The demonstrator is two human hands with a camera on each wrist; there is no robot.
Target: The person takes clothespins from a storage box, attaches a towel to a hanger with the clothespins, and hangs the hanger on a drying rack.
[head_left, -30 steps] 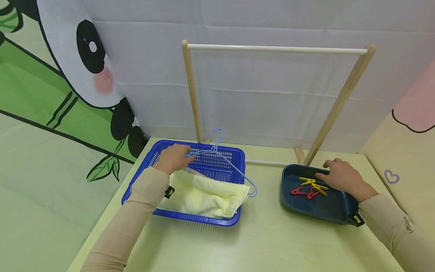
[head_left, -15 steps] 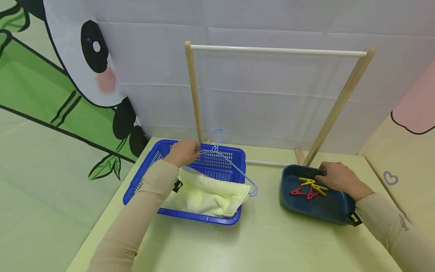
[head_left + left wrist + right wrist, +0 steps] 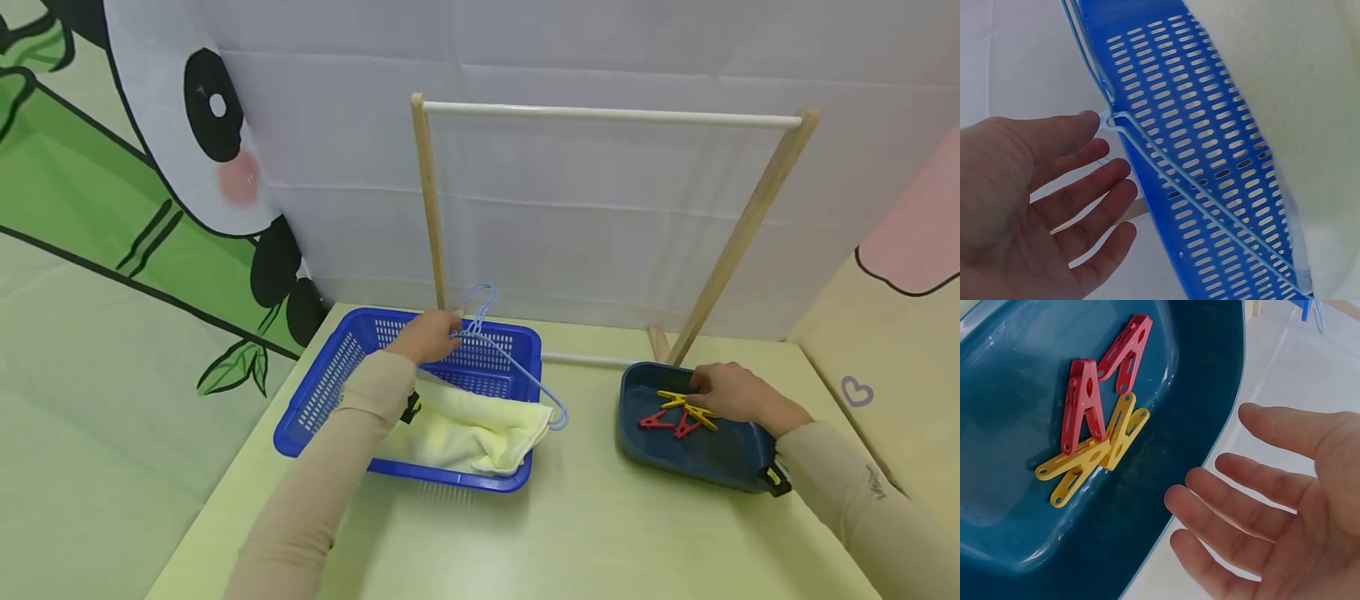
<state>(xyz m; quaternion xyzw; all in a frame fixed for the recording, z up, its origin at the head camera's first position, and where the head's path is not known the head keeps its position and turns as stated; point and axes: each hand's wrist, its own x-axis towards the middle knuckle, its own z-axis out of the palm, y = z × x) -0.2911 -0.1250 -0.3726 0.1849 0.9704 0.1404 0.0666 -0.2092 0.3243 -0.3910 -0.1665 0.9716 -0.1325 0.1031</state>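
Likely a reaching step: left hand [image 3: 426, 336] at the hanger [image 3: 1110, 121] across the blue basket [image 3: 450, 480], right hand [image 3: 738, 392] near clothespins [image 3: 1079, 394] right of that basket, both with fingers spread; gripping would call for closing them.

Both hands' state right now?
Left hand: open, at the hanger; contact unclear.
Right hand: open, holding nothing, by the tray of pegs.

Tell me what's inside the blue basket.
A pale yellow towel lies in the blue basket; light blue hanger wire reaches over its right rim. Whatever lies under the towel is hidden; the left sleeve blocks part of the interior too.
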